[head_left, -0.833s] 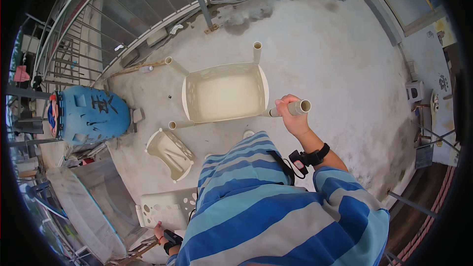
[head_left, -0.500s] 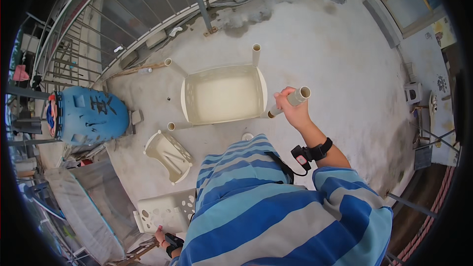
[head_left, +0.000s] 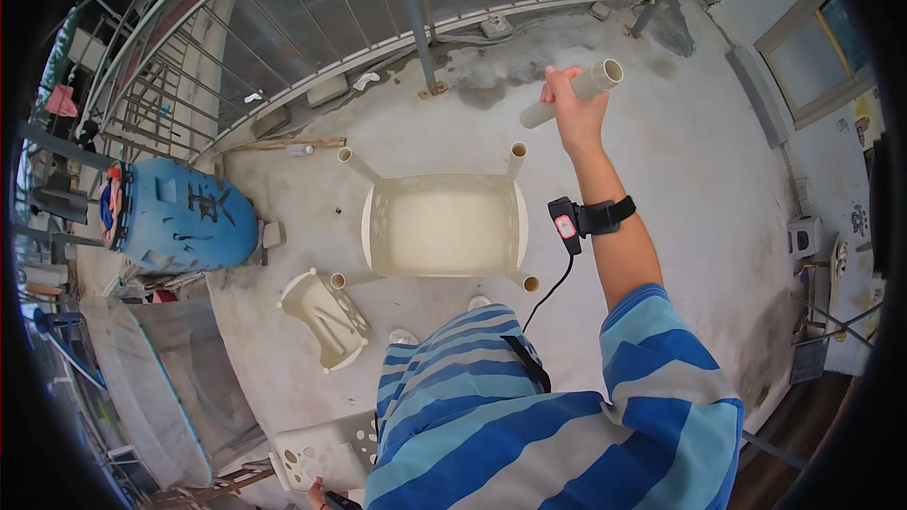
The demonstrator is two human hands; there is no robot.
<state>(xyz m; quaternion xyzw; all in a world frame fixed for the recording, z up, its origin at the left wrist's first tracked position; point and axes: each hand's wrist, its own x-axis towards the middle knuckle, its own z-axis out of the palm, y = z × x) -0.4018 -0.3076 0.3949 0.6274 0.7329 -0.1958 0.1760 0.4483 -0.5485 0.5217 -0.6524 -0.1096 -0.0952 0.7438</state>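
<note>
My right hand [head_left: 576,113] is raised at the far right, its fingers wrapped round a beige plastic tube [head_left: 599,81] with a hollow end. Below it on the floor lies a large cream plastic shelf basket [head_left: 444,227], short tubes standing at its corners. Down at the lower left edge, my left hand [head_left: 317,491] grips the rim of another cream shelf basket [head_left: 326,453] with round holes; its far side is hidden behind my striped clothing. A smaller cream basket [head_left: 321,312] holding loose tubes sits left of my feet.
To the left lies a blue plastic barrel [head_left: 189,214] with dark markings. A metal railing [head_left: 283,9] curves across the far side, with a wooden stick [head_left: 288,144] and a bottle [head_left: 299,150] before it. A grey stool [head_left: 804,236] stands at the right.
My right hand has lifted the tube up and away from the large basket's near right corner, where a short tube now shows. My left hand still holds the perforated basket.
</note>
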